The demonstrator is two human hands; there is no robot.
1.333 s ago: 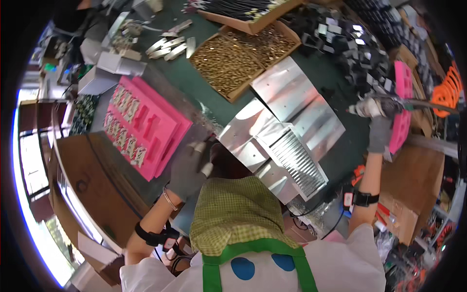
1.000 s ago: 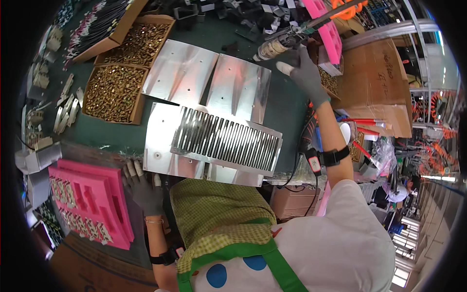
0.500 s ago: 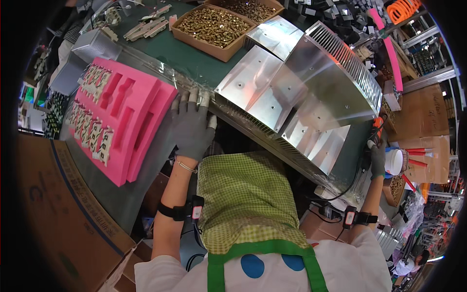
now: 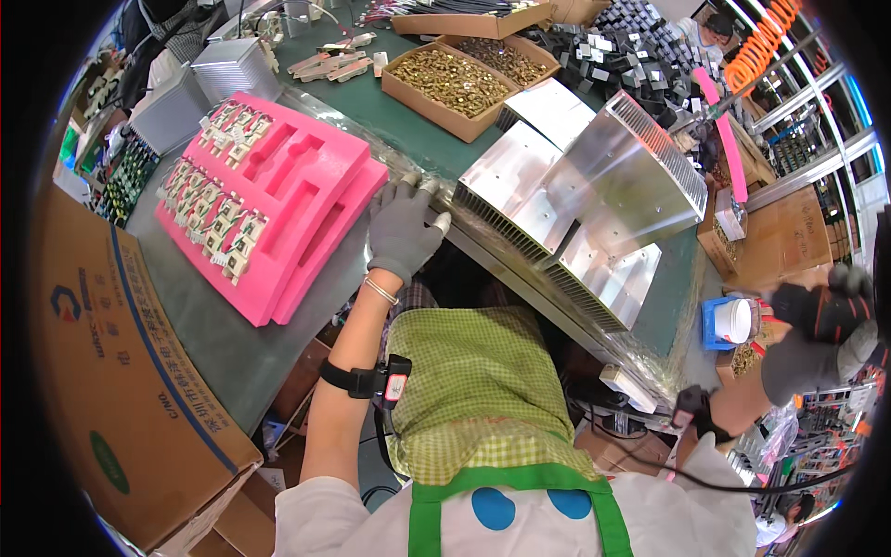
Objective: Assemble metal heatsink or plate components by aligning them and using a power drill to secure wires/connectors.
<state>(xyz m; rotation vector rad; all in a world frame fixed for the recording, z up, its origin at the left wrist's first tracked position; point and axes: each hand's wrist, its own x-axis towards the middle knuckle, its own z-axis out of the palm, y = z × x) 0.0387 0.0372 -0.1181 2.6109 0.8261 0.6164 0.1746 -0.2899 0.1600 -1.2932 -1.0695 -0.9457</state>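
Note:
My left hand (image 4: 406,228), in a grey glove with bare-looking fingertips, lies flat with fingers spread at the table edge, between the pink foam tray and the heat sinks. The pink foam tray (image 4: 320,158) holds rows of small pale parts with metal terminals (image 4: 212,212); several of its slots are bare. Finned aluminium heat sinks (image 4: 520,181) sit to the right of that hand, one propped up (image 4: 640,172) on the others. Far right, my gloved right hand (image 4: 806,367) is raised, its fingers wrapped round a black corded power tool (image 4: 821,311) with orange trim. The tool's tip is hidden.
Boxes of brass fittings (image 4: 445,82) stand at the back. Black blocks (image 4: 617,60) are heaped behind the heat sinks. A white tub (image 4: 732,320) is at the right, below a coiled orange hose (image 4: 756,51). A cardboard box (image 4: 139,371) fills the left; a black cable (image 4: 705,478) crosses lower right.
My right hand has lifted the power tool from beside the heat sinks outward to the far right. My left hand stays flat at the table edge. The whole view has shifted slightly.

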